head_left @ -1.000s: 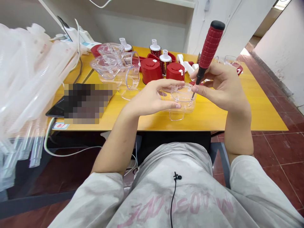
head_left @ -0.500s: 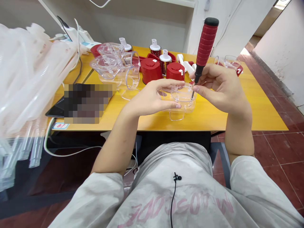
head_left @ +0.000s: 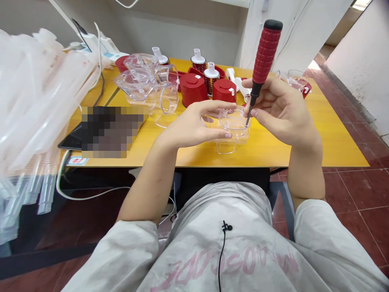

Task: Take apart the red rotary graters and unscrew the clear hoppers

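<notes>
Table (head_left: 340,150): yellow, wood-grained, mid-frame
Floor (head_left: 358,190): dark-red tiles, lower right
Left hand (head_left: 194,123): grasping clear plastic housing (head_left: 240,136)
Right hand (head_left: 282,109): fingers round red-and-black ribbed screwdriver (head_left: 265,56)

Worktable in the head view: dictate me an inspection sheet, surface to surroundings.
Surface: yellow table, crowded toward the back.
Job's things: screwdriver, tilted, its tip at a clear plastic part.
Clutter: red tubs, other clear pieces, dark flat device, plastic tubes at left.
Hands: left hand around the clear plastic part; right hand at the screwdriver.
Cables: white cable looping below the table's front left; black cable down the shirt.
Surroundings: red tile floor at right, white wall beyond.
</notes>
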Available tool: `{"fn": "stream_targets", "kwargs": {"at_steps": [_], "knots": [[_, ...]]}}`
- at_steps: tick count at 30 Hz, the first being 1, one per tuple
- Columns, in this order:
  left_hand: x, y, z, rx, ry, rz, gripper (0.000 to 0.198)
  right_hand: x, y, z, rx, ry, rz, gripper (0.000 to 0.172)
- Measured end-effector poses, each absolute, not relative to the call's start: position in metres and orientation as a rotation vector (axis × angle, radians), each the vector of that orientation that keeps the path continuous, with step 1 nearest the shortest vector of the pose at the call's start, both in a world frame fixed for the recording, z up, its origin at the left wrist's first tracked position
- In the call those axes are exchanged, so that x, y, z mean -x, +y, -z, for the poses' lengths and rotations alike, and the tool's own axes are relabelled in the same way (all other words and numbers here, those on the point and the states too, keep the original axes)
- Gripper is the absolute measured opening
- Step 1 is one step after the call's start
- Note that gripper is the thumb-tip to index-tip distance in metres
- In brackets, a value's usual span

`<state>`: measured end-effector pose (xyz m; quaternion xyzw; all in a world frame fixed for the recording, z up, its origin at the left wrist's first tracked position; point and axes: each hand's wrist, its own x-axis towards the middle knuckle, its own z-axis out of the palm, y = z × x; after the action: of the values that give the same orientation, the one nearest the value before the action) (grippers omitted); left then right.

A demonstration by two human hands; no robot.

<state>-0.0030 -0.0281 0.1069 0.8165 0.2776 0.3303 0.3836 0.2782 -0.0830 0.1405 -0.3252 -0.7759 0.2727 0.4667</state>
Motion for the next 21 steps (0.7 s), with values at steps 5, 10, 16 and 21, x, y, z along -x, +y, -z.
{"fn": "stream_targets", "kwargs": {"at_steps": [5,10,16,21], "knots": [[0.0025,-0.0268,-0.1052,-2.065,0.705,-0.849,0.082,-0.2775,-0.0832,-0.1409,0.767,-1.894,-0.695,0.043],[0.0015,-0.0283,-0.1072,-2.057,0.714,-0.846,0.081,-0.2773,-0.0826,-0.1404,0.785,-1.875,-0.705,0.042],[0.0010,-0.0290,-0.1088,-2.058,0.709,-0.841,0.074,-0.2787,-0.0825,-0.1397,0.768,-1.872,-0.713,0.041],[0.0009,-0.0285,-0.1080,-2.065,0.694,-0.849,0.075,-0.2783,-0.0841,-0.1396,0.840,-1.857,-0.715,0.041]]}}
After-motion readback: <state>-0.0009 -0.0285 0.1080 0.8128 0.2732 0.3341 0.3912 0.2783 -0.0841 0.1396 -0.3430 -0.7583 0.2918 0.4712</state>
